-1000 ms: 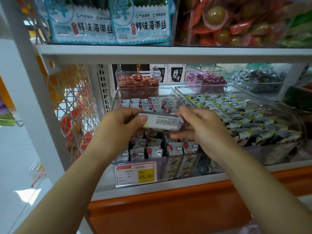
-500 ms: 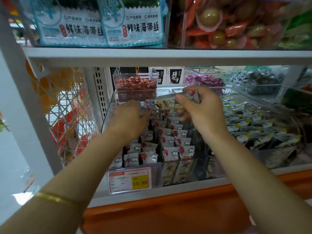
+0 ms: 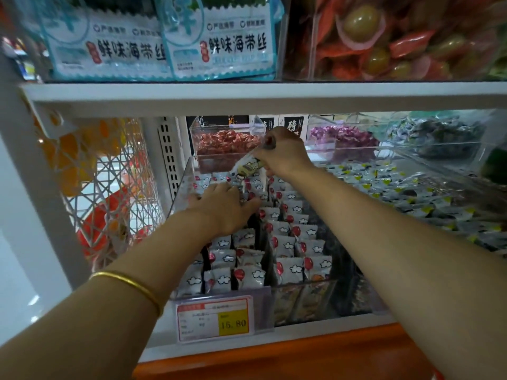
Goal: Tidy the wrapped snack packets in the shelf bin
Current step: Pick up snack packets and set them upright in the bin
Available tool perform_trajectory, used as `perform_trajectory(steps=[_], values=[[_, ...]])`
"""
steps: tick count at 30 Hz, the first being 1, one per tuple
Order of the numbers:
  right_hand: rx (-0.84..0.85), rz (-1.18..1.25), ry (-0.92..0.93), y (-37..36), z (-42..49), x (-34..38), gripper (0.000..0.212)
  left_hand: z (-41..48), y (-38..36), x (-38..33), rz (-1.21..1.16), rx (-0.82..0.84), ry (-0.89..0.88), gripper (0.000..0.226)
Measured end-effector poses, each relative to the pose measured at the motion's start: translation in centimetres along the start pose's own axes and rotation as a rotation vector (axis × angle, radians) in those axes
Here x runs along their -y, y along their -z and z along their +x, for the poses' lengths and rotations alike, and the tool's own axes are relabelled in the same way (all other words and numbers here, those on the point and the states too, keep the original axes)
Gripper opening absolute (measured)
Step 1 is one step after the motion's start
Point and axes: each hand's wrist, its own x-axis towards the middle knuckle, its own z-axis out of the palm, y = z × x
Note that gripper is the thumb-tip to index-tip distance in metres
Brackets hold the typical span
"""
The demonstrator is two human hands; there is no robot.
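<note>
In the clear bin [image 3: 183, 187] on the lower shelf, white packets [image 3: 285, 246] stand on edge in about four front-to-back rows, too many and too overlapped to count; one price tag [image 3: 215, 319] is clipped to the front wall. The left hand [image 3: 223, 205], one gold bangle [image 3: 131, 286] on its forearm, lies palm-down with fingers spread flat on the rear packets. The right hand [image 3: 282, 157], raised above the bin's back, pinches one packet [image 3: 248, 167] between closed fingers.
</note>
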Motion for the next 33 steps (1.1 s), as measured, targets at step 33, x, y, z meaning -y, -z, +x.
perform_trajectory(steps=[33], values=[[0.103,-0.903,0.252,-7.3,4.9,-1.5,0.018,-3.8,-0.9,0.6,-0.132,0.005,-0.062,0.069]])
